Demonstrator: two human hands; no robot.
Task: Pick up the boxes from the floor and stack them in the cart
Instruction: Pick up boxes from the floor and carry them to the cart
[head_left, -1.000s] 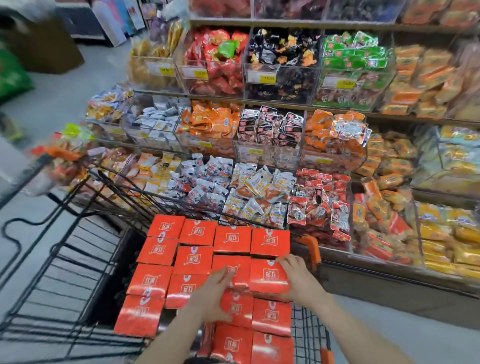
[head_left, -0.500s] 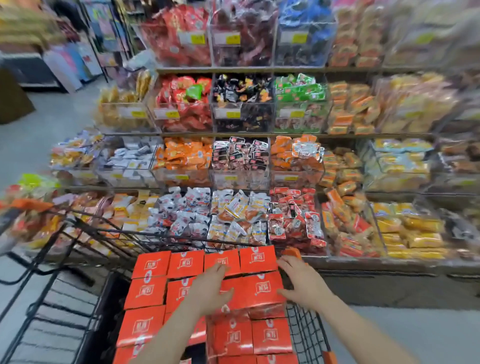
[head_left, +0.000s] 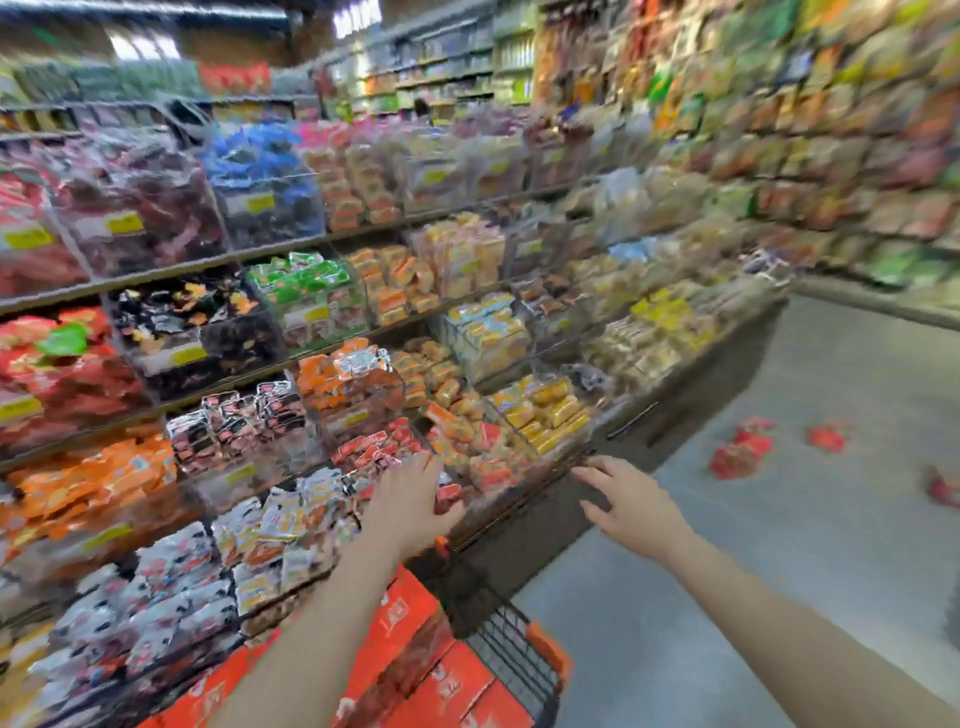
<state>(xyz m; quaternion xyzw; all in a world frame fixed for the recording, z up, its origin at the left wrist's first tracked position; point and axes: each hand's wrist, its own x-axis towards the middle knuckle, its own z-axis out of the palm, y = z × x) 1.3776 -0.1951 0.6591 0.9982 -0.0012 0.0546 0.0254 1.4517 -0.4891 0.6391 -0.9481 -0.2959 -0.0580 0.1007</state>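
Where they pressed boxes (head_left: 410, 623), both hands (head_left: 410, 499) now hover empty.

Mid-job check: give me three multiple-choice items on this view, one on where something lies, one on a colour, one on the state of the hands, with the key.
1. Where do the red items outside the cart lie?
A. on the floor to the right
B. on the top shelf
C. in the left hand

2. What colour are the boxes in the cart?
A. blue
B. orange-red
C. white

3. What are the hands doing?
A. both grip a box
B. one holds the cart handle
C. both are open and hold nothing

Key: 1 A, they lie on the grey floor; 2 B, their tops show orange-red; 3 C, left hand and right hand have spread, empty fingers.
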